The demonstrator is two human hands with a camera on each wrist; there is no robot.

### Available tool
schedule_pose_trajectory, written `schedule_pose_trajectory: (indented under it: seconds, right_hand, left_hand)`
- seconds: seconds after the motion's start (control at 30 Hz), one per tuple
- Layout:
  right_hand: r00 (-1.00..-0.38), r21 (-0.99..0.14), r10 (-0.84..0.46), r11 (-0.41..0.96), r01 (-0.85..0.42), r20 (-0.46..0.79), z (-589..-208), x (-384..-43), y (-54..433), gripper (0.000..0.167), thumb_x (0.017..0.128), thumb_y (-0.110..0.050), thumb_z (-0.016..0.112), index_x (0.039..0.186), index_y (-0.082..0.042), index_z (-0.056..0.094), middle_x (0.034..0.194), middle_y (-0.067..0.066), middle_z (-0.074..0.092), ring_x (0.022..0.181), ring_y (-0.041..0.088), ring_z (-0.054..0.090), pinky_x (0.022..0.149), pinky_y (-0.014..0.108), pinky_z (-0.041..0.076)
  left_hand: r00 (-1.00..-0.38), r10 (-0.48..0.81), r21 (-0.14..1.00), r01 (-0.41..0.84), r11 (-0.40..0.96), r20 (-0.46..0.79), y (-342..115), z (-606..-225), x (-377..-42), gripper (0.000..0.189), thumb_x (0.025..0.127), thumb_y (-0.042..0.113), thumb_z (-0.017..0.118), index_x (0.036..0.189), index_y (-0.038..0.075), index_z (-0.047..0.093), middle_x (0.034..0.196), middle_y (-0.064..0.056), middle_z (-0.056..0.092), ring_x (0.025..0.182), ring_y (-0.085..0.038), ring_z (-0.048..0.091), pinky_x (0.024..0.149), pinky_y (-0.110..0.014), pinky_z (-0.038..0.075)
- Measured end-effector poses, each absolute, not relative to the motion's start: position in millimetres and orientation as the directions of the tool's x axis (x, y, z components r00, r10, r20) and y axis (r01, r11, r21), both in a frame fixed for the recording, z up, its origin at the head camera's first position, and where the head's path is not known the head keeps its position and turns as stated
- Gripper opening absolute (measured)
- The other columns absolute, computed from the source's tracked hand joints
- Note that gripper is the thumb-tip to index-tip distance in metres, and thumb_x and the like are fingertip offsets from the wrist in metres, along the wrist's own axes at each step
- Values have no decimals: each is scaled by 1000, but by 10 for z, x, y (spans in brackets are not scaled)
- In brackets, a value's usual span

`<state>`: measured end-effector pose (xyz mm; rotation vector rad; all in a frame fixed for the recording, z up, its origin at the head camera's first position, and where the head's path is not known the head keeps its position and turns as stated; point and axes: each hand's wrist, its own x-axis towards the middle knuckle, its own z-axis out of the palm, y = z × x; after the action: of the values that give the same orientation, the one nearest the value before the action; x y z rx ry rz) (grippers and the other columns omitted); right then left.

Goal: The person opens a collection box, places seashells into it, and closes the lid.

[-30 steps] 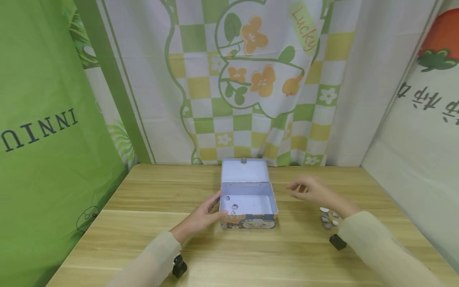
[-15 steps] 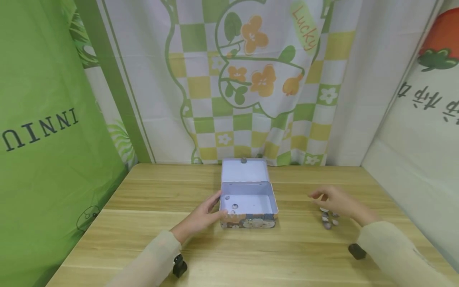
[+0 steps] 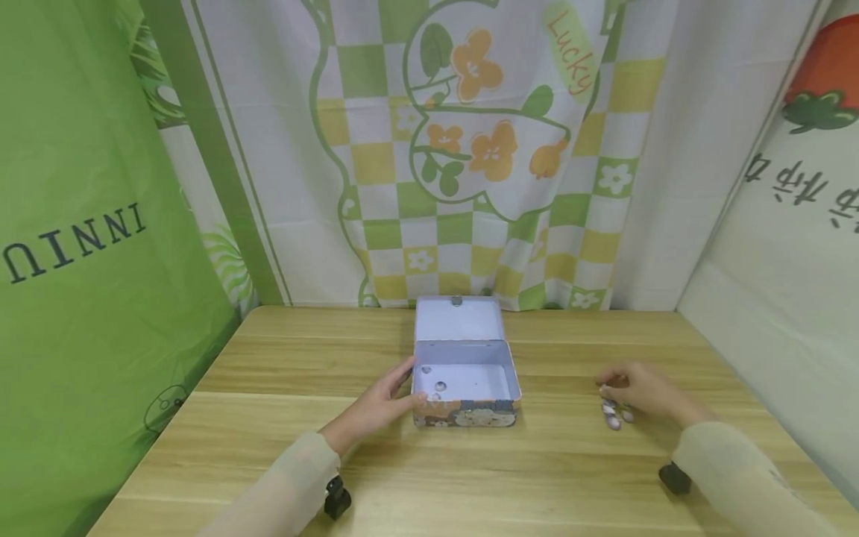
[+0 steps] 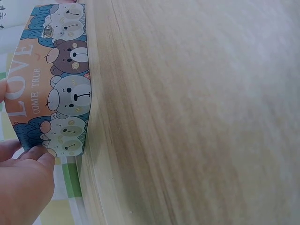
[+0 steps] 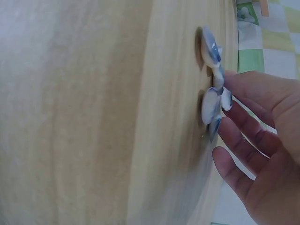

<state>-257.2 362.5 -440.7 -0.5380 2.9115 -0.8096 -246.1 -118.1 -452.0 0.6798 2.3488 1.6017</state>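
Observation:
An open-lidded tin box (image 3: 499,415) stands mid-table, its front printed with bears in the left wrist view. My left hand (image 3: 376,406) grips its left side, thumb at the front corner and fingers along the side wall. A few small round shell-like pieces (image 3: 440,386) lie at the left of its floor. To the right, my right hand (image 3: 644,389) is at a small cluster of seashells (image 3: 612,420). Its thumb and forefinger pinch a pale shell (image 5: 227,99) at the cluster's far end. Other shells (image 5: 210,105) lie beside the fingertips, partly overlapping.
The box's lid (image 3: 458,319) leans back near the checked curtain (image 3: 483,253) behind the table. A wooden tabletop (image 3: 510,477) carries everything. Green cloth (image 3: 101,335) hangs at the left, and white cloth (image 3: 772,313) at the right.
My right hand has moved right, from beside the box to the seashells, and come down with its thumb and forefinger closing there. The left hand and the box have stayed put.

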Motion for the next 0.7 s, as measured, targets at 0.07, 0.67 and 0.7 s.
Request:
schedule_pose_trajectory:
  seconds: [0.07,0.67,0.7]
  right_hand:
    - [-937,-513,-349,802,-307,14,-4424,-2570,3637,29,93,-22,73,113,-2,72,108,13,72,99,34,66,88,59,51]
    - [-942,-539,-336,794,-281,-5,-4484,-2585,3684,29,94,-20,72,114,0,72,106,10,71,97,31,66,85,56,53]
    - [-942,-541,-336,793,-280,-6,-4484,-2587,3685,29,93,-20,72,114,0,72,106,10,71,97,30,66,85,56,53]
  left_hand:
    - [-867,491,920,255,298,82,-1177,-4512,-2455,76,101,19,62,160,4,17,165,-15,14,149,-35,19,120,-49,15]
    - [-870,488,917,251,309,74,-1174,-4517,-2467,76,101,21,62,160,4,17,165,-19,11,149,-37,17,120,-53,16]
    - [-870,487,917,251,309,74,-1173,-4514,-2465,76,101,20,62,160,3,17,165,-18,11,149,-37,17,120,-52,16]
